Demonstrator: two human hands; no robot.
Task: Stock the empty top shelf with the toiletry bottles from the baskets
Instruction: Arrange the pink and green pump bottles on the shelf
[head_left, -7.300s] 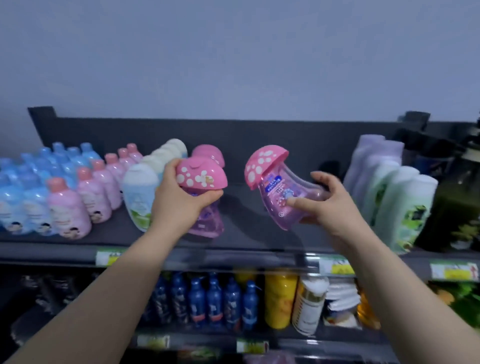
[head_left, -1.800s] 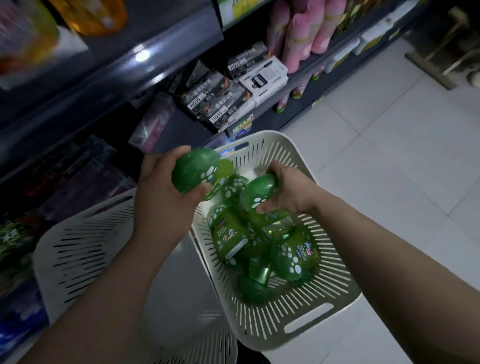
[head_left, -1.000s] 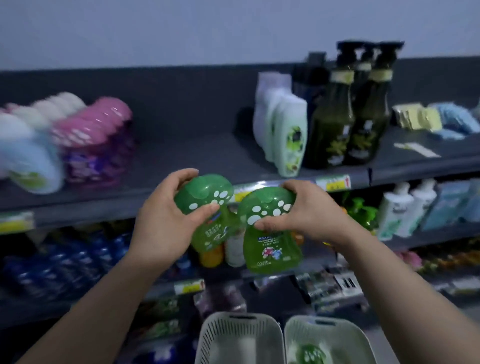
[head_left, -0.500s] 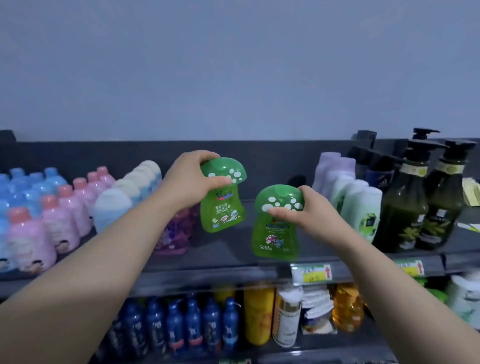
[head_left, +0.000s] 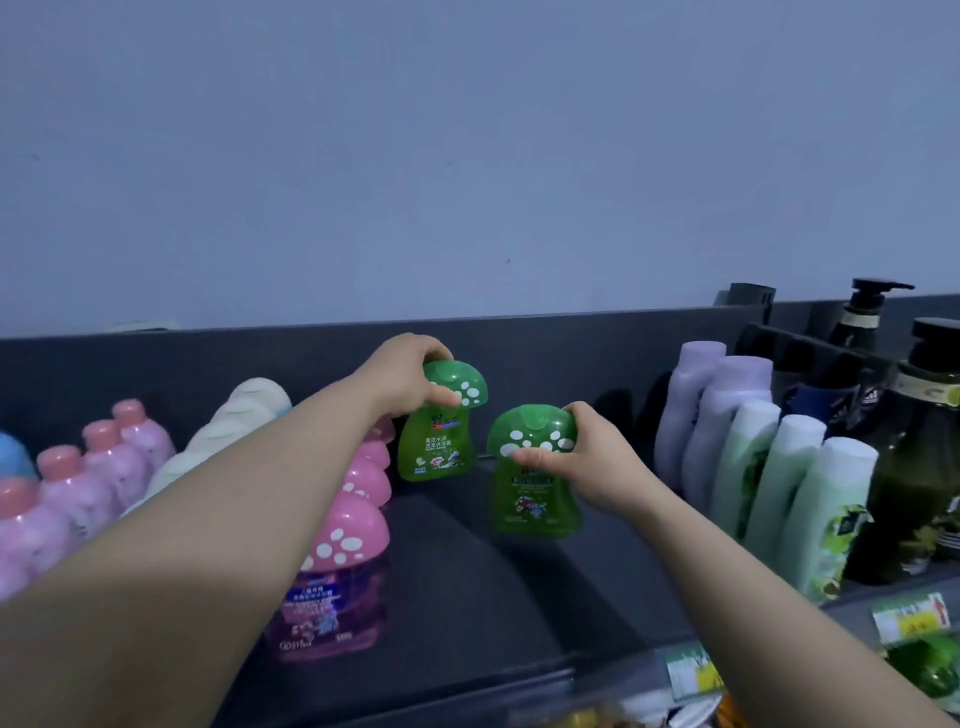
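The left hand (head_left: 405, 376) is stretched far over the dark grey top shelf (head_left: 467, 597); its fingers and thumb are curled round the white-spotted cap of a translucent green plastic mushroom-shaped bottle (head_left: 436, 447), clamped on it from above; this bottle stands upright near the back panel of the shelf, just beside the far end of the row of pink mushroom-capped bottles (head_left: 337, 571); if its base already touches the shelf, I cannot tell.

The right hand (head_left: 592, 457) pinches the spotted cap of a second green mushroom-shaped bottle (head_left: 535, 499), thumb in front and fingers behind, closed firmly on it; this one is upright too, nearer to the front and to the right of the first, and the two are apart; whether it rests on the shelf or hangs just above it is not clear to me.

Both bottles are over the bare middle stretch of the shelf; on the left of the pink row stand cream white rounded bottles (head_left: 249, 410) and small pink bottles with salmon caps (head_left: 78, 483); on the right stand lilac bottles (head_left: 696, 405), then pale green bottles (head_left: 810, 493), then dark olive pump bottles (head_left: 924, 467); a yellow and green price label (head_left: 909, 618) sits on the front edge of the shelf; above is a plain bluish grey wall (head_left: 467, 156).
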